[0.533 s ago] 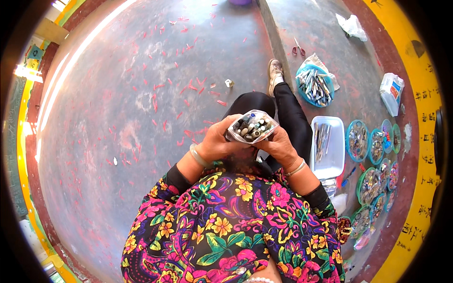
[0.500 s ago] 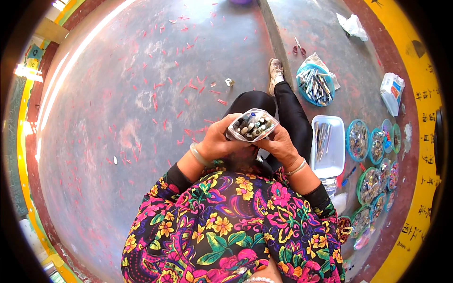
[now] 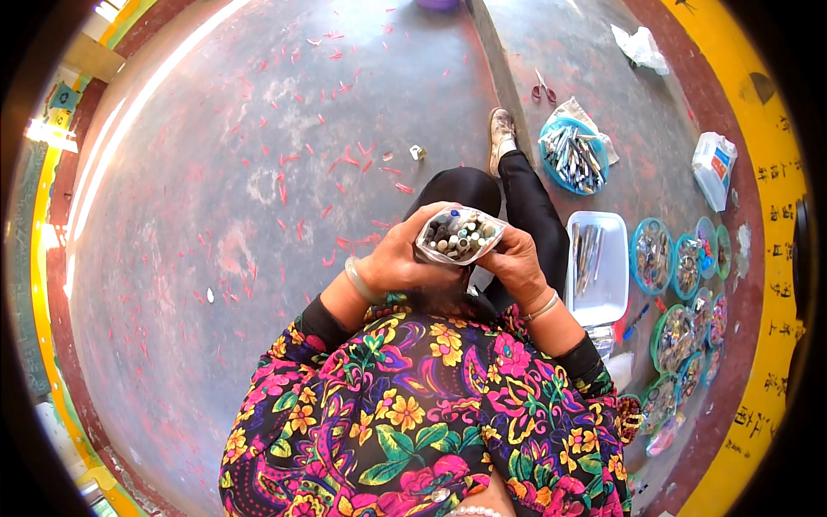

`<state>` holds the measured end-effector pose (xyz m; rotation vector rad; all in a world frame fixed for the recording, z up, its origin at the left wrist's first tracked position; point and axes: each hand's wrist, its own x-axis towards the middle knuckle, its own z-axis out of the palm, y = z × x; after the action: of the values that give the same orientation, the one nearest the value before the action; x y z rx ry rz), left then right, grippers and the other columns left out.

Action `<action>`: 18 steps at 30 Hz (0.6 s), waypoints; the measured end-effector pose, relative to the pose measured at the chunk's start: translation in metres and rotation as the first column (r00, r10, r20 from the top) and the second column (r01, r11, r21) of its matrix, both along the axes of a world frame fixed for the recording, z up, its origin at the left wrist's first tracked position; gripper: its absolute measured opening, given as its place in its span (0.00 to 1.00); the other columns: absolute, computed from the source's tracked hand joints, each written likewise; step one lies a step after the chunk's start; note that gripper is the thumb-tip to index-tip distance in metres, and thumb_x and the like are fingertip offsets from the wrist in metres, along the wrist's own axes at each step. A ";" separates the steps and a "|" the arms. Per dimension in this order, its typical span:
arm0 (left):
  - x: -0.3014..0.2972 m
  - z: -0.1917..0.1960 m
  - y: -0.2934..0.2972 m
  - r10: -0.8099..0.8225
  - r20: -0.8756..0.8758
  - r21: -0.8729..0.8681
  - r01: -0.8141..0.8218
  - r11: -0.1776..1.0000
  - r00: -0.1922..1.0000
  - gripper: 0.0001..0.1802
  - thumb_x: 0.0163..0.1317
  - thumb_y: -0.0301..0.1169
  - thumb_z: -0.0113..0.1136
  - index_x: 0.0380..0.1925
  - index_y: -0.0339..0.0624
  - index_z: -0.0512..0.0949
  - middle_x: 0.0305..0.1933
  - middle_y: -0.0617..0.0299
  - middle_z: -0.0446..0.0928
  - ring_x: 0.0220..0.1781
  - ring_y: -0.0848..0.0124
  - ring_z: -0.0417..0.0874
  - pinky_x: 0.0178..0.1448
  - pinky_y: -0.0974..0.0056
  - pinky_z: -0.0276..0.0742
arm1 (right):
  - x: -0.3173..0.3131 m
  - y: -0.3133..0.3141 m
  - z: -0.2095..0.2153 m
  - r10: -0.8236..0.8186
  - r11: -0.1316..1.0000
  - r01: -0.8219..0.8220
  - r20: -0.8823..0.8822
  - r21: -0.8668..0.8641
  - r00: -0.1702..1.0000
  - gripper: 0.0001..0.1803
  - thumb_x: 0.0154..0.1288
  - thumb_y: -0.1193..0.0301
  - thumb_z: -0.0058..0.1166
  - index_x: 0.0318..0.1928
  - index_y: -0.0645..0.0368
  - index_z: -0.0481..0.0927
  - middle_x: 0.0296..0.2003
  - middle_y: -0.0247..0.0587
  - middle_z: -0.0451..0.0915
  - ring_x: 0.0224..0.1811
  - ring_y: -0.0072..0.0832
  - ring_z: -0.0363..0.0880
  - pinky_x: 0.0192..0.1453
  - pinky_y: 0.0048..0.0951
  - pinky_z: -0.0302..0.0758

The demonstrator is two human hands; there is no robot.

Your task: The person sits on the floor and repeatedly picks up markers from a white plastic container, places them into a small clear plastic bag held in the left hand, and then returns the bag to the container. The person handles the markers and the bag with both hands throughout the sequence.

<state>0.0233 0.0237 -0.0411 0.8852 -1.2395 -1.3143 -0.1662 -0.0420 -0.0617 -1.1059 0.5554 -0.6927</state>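
A clear plastic bag (image 3: 462,257) stands upright between my hands, its mouth facing up. Packed inside it are several pens (image 3: 461,234), seen end-on, with dark, white and one blue end. My left hand (image 3: 398,252) wraps round the bag's left side. At the right rim, the fingers of my right hand (image 3: 514,265) close on the bag's edge. The lower part of the bag is hidden by my hands.
On the right stand a blue basket of pens (image 3: 544,142), a white tray with pens (image 3: 613,297), and several round baskets (image 3: 652,257) of small parts. Red-handled scissors (image 3: 543,90) and white plastic bags (image 3: 642,50) lie beyond. Red scraps (image 3: 282,188) litter the floor.
The bag's mouth has tipped slightly and its rim is flatter on the left. My right fingers have shifted a little along the right edge. The other things stay in place.
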 end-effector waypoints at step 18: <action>0.001 -0.013 0.000 0.197 0.046 0.072 -0.199 0.977 0.979 0.32 0.46 0.20 0.68 0.53 0.35 0.67 0.48 0.61 0.76 0.49 0.75 0.75 0.55 0.67 0.72 | -0.002 -0.002 0.000 -0.015 0.948 -0.030 -0.139 -0.316 0.990 0.34 0.51 0.74 0.64 0.61 0.58 0.67 0.50 0.33 0.75 0.53 0.22 0.72 0.59 0.28 0.67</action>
<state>0.0245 0.0235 -0.0540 1.0647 -1.1052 -1.1960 -0.1682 -0.0436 -0.0612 -1.4661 0.5704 -0.7176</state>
